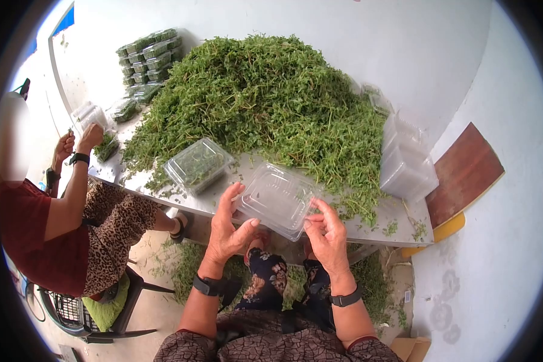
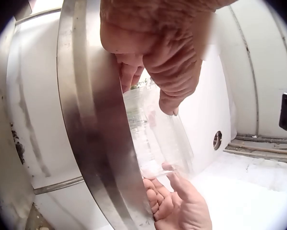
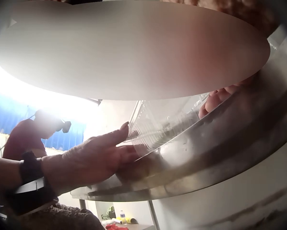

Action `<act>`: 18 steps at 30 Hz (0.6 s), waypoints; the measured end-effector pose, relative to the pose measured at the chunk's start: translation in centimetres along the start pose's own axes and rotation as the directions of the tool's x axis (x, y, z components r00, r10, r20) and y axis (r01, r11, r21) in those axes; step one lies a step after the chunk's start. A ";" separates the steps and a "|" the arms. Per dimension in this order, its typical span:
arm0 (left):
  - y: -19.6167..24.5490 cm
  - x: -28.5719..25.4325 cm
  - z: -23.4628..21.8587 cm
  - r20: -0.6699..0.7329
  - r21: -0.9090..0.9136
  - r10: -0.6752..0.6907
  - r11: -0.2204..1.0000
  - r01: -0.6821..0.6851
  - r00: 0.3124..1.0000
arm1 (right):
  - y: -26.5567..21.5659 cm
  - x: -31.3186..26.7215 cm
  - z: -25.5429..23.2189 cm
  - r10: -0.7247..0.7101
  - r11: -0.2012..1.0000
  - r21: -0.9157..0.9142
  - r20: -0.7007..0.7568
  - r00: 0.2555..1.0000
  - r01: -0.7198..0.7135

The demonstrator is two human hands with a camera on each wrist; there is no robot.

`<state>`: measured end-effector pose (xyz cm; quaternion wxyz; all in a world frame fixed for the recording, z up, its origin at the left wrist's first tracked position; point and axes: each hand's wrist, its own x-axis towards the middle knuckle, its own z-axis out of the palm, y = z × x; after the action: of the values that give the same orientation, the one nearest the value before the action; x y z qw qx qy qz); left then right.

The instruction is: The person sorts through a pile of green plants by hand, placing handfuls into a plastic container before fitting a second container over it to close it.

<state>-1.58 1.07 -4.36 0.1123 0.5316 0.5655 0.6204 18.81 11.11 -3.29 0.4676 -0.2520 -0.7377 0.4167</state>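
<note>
A clear plastic box [image 1: 276, 201] is held at the table's front edge, its lid side up; no greens show inside. My left hand [image 1: 228, 232] is at its left side, fingers behind and thumb apart from them. At the right end my right hand [image 1: 329, 236] pinches the box rim between thumb and fingers. In the left wrist view the left hand [image 2: 158, 52] is above the box [image 2: 155, 129] and the right hand [image 2: 184, 203] below it. The right wrist view shows the left hand [image 3: 93, 160] at the box's edge.
A large heap of greens [image 1: 259, 96] covers the middle of the table [image 1: 368, 232]. Just left of my box is a closed box of greens [image 1: 198, 166]. Stacked empty boxes [image 1: 407, 163] stand at the right, filled boxes [image 1: 148, 57] at the back left. Another person [image 1: 48, 223] sits at the left.
</note>
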 end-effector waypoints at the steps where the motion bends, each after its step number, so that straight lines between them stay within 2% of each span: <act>1: -0.1 0.0 -0.1 0.032 -0.021 -0.027 0.999 0.028 0.999 | 0.0 0.0 0.1 -0.002 1.000 0.002 0.000 1.000 0.002; 5: 0.5 0.2 0.8 -0.040 -0.052 -0.048 0.998 0.046 0.998 | 0.1 0.0 0.4 -0.008 1.000 0.025 -0.051 0.999 0.009; 7: 0.3 0.4 0.9 -0.055 0.225 0.124 0.968 -0.108 0.991 | 0.2 0.1 0.4 -0.001 0.999 0.038 -0.073 0.997 0.004; 8: 0.4 0.5 1.0 -0.053 0.224 0.126 0.968 -0.111 0.991 | 0.2 0.3 0.4 0.015 1.000 0.007 -0.064 0.998 -0.015; 10: 0.8 0.6 1.2 -0.076 0.171 0.031 0.985 -0.018 0.997 | 0.1 0.4 0.3 0.034 0.999 -0.023 -0.059 0.998 -0.035; 12: 1.1 0.6 1.5 -0.088 0.179 0.078 0.982 -0.061 0.993 | -0.1 0.5 0.5 0.069 0.998 -0.005 -0.038 0.997 -0.069; 14: 1.4 0.6 1.8 -0.100 0.188 0.125 0.977 -0.105 0.987 | -0.1 0.5 0.6 0.046 0.999 -0.014 -0.063 0.997 -0.047; 16: 2.1 0.4 2.0 -0.062 0.455 0.180 0.880 -0.133 0.982 | 0.1 0.4 0.6 0.026 0.999 -0.025 -0.087 0.996 -0.028; 18: 3.8 0.3 2.5 -0.038 0.525 0.170 0.842 -0.125 0.985 | 0.3 0.3 0.6 -0.022 0.997 -0.069 -0.085 0.996 0.016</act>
<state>2.06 1.49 -1.61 -0.1072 0.5576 0.6738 0.4728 18.12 11.31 -3.56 0.4938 -0.2783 -0.7333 0.3754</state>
